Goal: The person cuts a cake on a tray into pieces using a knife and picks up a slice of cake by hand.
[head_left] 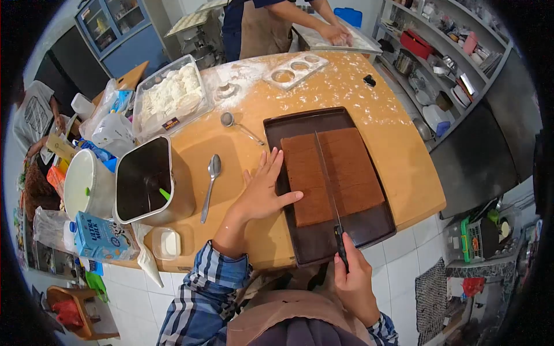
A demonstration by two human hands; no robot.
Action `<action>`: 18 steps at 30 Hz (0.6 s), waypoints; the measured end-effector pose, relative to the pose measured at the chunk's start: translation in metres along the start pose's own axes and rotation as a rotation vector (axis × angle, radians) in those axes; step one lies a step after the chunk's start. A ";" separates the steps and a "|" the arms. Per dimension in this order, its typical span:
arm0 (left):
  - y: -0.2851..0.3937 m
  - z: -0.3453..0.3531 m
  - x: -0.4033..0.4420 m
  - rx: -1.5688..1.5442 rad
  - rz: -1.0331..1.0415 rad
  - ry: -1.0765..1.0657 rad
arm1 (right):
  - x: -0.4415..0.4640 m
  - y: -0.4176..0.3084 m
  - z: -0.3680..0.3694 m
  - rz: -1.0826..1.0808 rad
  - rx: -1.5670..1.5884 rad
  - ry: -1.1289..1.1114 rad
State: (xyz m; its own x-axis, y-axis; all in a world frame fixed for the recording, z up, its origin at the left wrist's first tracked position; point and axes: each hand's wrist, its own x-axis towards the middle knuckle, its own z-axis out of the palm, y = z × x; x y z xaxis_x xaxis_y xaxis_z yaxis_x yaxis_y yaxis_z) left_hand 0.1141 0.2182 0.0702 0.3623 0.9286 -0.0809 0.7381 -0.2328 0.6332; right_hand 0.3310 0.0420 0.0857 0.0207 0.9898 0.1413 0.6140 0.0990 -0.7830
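A: Brown choc-coloured cake [363, 179], where's it at?
B: On the dark tray [306, 119], near edge of the wooden table [412, 167], person's side. Tray's set at a slight slant.
A: L hand [264, 187]?
B: Open, palm down, fingers spread & pointing away from the body. Thumb's stuck out sideways over the cake's L edge; other fingers by the same edge, nr the tray rim. Not gripping anything. Forearm comes up from lower L, plaid sleeve [216, 282] bunched below the wrist.
A: & R hand [356, 285]?
B: Closed round the black handle of the knife [329, 180], low, just off the tray's near side. Index runs fwd along the handle, thumb on its L side. Wrist's below, angled in from lower R.
A: Blade?
B: Points away from the person, tip leaning a bit L, lengthwise across the cake nr its mid. Can't tell how deep, if at all.
A: Anything L of the tray?
B: Metal spoon [211, 180], small sieve [228, 119] w/ its handle twd the tray, then a deep metal tin [180, 184] w/ dark stuff inside.
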 end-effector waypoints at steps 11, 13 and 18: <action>-0.004 0.000 0.000 0.042 0.014 -0.035 | 0.006 0.000 -0.006 -0.033 -0.038 -0.026; -0.004 0.000 0.000 0.039 0.016 -0.035 | 0.007 0.002 -0.005 -0.072 -0.054 -0.017; -0.005 0.001 0.000 0.041 0.019 -0.031 | 0.008 0.000 -0.004 -0.092 -0.051 0.009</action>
State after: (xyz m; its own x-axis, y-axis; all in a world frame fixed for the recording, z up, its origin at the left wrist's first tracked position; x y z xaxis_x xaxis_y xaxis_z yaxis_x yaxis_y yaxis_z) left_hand 0.1112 0.2188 0.0666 0.3939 0.9144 -0.0933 0.7534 -0.2630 0.6027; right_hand 0.3345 0.0493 0.0887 -0.0302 0.9757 0.2168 0.6531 0.1834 -0.7347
